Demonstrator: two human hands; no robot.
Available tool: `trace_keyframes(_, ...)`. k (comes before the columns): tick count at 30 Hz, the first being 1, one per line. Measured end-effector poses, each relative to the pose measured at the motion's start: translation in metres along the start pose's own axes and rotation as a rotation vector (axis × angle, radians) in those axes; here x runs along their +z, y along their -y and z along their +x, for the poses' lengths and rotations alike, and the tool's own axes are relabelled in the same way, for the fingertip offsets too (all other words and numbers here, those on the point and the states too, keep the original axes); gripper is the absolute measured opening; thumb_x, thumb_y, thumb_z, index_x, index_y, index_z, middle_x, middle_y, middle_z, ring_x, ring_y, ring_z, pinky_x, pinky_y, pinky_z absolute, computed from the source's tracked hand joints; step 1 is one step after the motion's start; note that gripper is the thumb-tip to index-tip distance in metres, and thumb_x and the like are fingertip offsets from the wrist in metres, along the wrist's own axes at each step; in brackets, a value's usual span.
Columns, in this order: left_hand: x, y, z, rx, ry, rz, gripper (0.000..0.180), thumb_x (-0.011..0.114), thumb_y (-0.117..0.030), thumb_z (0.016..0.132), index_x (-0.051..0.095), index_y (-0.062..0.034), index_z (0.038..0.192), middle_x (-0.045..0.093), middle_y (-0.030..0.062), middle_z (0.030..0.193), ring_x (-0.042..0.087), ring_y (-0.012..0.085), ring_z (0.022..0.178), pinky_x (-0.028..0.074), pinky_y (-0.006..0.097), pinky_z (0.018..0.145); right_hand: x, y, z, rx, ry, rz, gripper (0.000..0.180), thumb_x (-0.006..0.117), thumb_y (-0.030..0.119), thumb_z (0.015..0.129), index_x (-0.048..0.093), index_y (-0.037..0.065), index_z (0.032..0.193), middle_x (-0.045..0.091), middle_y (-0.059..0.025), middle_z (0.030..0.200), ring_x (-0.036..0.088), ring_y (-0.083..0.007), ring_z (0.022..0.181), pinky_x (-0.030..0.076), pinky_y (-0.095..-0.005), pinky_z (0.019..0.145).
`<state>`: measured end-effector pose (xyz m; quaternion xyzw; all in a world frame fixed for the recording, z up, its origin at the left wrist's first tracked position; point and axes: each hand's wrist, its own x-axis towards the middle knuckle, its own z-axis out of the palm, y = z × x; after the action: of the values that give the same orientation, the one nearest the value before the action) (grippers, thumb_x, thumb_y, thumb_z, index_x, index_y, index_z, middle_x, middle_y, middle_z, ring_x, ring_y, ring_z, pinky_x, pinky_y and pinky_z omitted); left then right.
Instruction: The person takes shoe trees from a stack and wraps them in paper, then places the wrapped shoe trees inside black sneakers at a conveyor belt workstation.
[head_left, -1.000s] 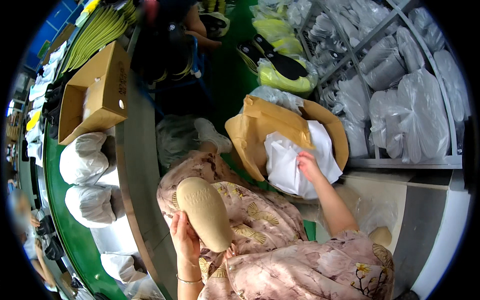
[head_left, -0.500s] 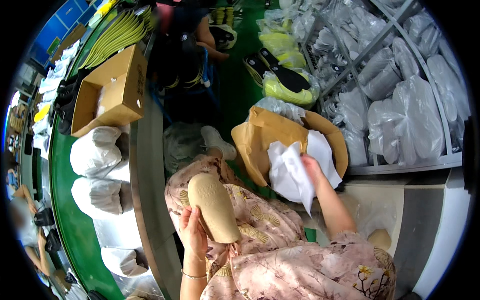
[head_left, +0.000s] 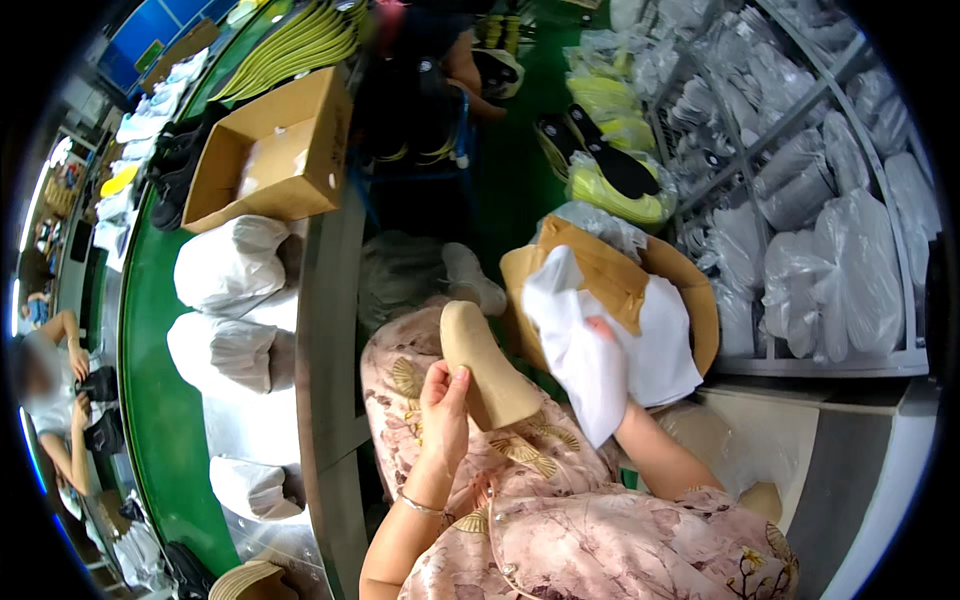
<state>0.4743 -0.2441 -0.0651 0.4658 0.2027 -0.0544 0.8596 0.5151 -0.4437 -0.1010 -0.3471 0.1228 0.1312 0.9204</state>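
My left hand (head_left: pixel 443 408) pinches a beige, insole-shaped piece (head_left: pixel 487 365) between thumb and fingers, one end rounded and its surface curved. It is held above my lap, over the patterned pink fabric. A limp white sheet (head_left: pixel 568 335) is in my right hand (head_left: pixel 606 345), which the sheet partly covers. Whether that sheet is paper or thin cloth I cannot tell. Just beyond it stands a round brown carton (head_left: pixel 708 318) with an inward-folded flap, and more white sheeting (head_left: pixel 660 340) lies in its mouth.
White-covered rounded forms (head_left: pixel 228 265) line the metal bench (head_left: pixel 325 330) at left, beside a green belt (head_left: pixel 150 420) and an open cardboard box (head_left: pixel 325 150). A rack (head_left: pixel 890 362) of plastic-bagged insoles stands right. Black-and-yellow insoles (head_left: pixel 620 165) lie ahead. People sit ahead and far left.
The white sheet has been lifted and drawn toward me and left, now hanging over my right hand. My left hand has tilted the beige piece more side-on. The whole view has shifted.
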Motion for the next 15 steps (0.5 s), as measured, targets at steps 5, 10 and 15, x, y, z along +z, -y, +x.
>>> trace_keyframes(5, -0.014, 0.000, -0.002, -0.015, -0.036, -0.228, 0.010, 0.051, -0.010, 0.091, 0.052, -0.0063, 0.100, 0.058, 0.0031, 0.097, 0.055, 0.0104, 0.089, 0.045, 0.024, 0.081, 0.076, -0.011, -0.036, -0.657, 0.393, -1.037, 0.015, 0.054, 0.000, 0.081, 0.048, -0.001, 0.094, 0.053, -0.0188, 0.120, 0.054, -0.0304, 0.102, 0.045, -0.0336, 0.083)
trace_keyframes(10, -0.028, -0.010, -0.012, -0.106, -0.089, -0.133, 0.028, 0.054, -0.010, 0.087, 0.052, -0.0004, 0.114, 0.060, 0.0102, 0.103, 0.061, 0.0194, 0.088, 0.053, 0.029, 0.072, 0.096, -0.019, -0.040, -0.691, 0.550, -1.355, 0.013, 0.055, 0.007, 0.083, 0.053, -0.001, 0.093, 0.051, -0.0210, 0.121, 0.054, -0.0332, 0.098, 0.045, -0.0383, 0.084)
trace_keyframes(15, -0.028, -0.023, -0.024, -0.180, -0.063, -0.436, 0.038, 0.048, -0.031, 0.091, 0.049, -0.0016, 0.116, 0.057, 0.0109, 0.105, 0.060, 0.0210, 0.089, 0.053, 0.032, 0.074, 0.107, -0.014, -0.025, -0.584, 0.489, -1.607, 0.033, 0.057, 0.014, 0.083, 0.052, 0.002, 0.114, 0.049, -0.0223, 0.119, 0.059, -0.0334, 0.088, 0.049, -0.0392, 0.076)
